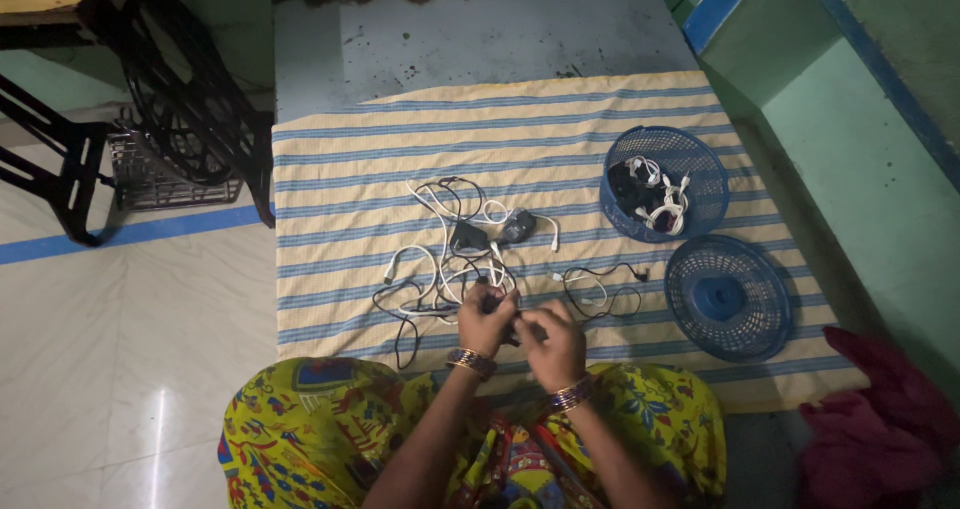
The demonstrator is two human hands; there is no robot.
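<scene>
A tangle of white and black cables (445, 264) with a dark charger block lies on a striped yellow and blue cloth (520, 139). My left hand (487, 319) and my right hand (552, 341) meet at the near edge of the tangle. Both pinch a dark cable held between them. A thin black cable (600, 289) loops on the cloth just right of my hands. Bangles circle both wrists. What exactly sits inside my fingers is hidden in the dim light.
A round blue basket (700, 159) holding coiled cables stands at the right, with its blue lid (728, 297) in front of it. A black iron treadle stand (170, 99) is at the left. Red cloth (880, 409) lies at the lower right beside a green wall.
</scene>
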